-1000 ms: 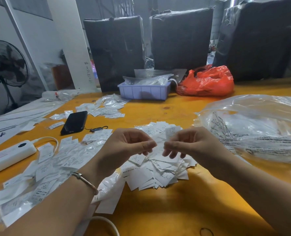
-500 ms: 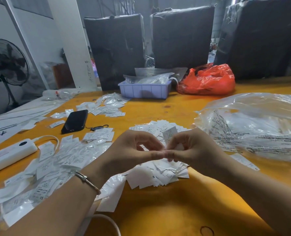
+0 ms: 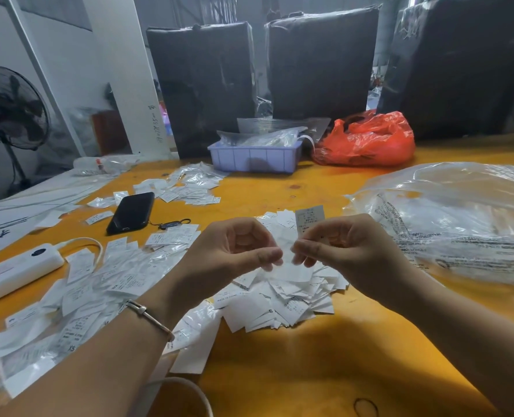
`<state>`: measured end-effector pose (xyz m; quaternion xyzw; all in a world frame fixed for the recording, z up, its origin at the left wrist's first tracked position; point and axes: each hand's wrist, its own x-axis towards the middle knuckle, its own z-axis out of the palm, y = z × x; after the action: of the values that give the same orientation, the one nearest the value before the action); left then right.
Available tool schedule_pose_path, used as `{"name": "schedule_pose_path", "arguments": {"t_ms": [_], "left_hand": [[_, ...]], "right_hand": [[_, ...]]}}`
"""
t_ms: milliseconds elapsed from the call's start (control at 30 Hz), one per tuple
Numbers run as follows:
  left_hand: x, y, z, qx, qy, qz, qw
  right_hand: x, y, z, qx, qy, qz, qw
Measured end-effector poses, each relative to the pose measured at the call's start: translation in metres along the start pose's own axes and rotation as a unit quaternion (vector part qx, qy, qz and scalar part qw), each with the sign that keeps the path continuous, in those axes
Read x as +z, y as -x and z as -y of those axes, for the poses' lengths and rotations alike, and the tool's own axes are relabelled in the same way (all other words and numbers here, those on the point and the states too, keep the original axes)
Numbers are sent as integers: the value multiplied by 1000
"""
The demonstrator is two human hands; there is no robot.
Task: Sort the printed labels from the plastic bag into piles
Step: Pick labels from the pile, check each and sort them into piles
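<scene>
Head view: right hand (image 3: 349, 251) pinches 1 label (image 3: 309, 218) upright above the pile (image 3: 285, 293) on the table (image 3: 324, 371); left hand (image 3: 234, 254) pinches a thin clear scrap. A loose pinch could drop the label into the unsorted pile.

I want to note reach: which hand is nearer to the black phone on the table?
Left. The left hand hangs to the right of the black phone and nearer the camera. The right hand, pinching a printed label, is farther right, beyond the left hand.
</scene>
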<state>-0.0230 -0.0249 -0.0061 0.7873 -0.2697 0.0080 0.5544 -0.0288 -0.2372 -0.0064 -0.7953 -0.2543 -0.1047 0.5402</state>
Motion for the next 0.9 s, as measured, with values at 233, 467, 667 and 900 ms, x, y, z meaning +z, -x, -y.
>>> {"name": "schedule_pose_path", "arguments": {"t_ms": [233, 467, 667, 900], "left_hand": [[3, -1, 0, 29, -17, -7, 999], [1, 1, -1, 56, -40, -13, 998], [2, 1, -2, 64, -47, -26, 997], [4, 2, -3, 55, -42, -11, 998]], "right_hand": [[-3, -3, 4, 20, -6, -9, 1000], [-23, -7, -3, 51, 81, -62, 993], [-25, -9, -9, 25, 98, -108, 989], [-18, -5, -6, 38, -11, -76, 996]]}}
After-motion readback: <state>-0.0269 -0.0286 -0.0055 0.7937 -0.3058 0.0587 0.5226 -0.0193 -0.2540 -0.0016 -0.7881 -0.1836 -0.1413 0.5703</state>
